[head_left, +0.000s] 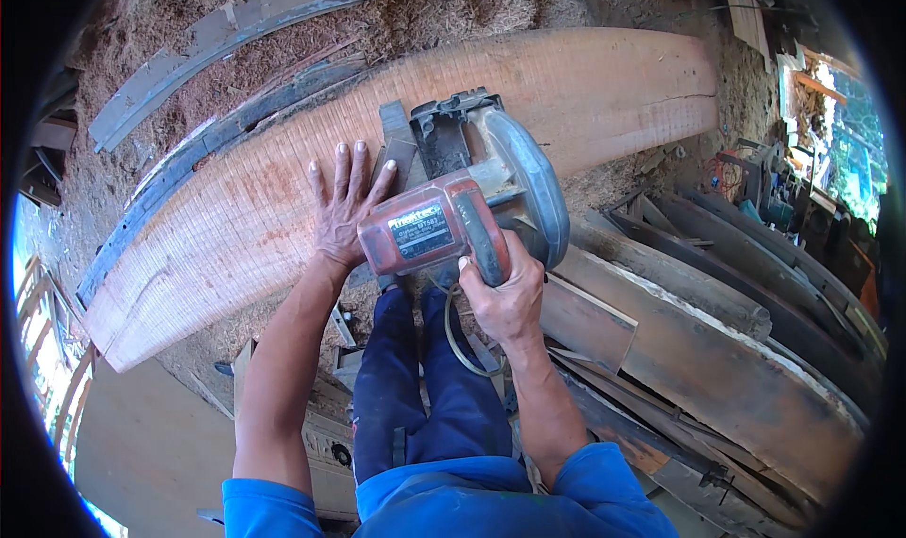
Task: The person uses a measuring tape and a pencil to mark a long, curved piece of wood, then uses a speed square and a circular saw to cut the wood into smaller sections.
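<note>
A wide, pale wooden plank [623,85] with a gently curved edge lies crosswise below me. My left hand [349,212] is spread flat on it, right beside the saw, with fingertips near a narrow grey wooden strip [394,123] that runs under the tool. A red and grey circular saw [533,189] rests over the plank and strip. My right hand [505,297] is wrapped round its rear handle. The blade's cutting edge is hidden from this view. A power cord [462,349] loops down from the saw beside my legs.
Stacked boards and beams [689,344] fill the right side and lower right. Curved weathered boards [222,38] lie on sawdust beyond the plank. A flat tan sheet [151,425] lies at the lower left. My legs stand just below the saw.
</note>
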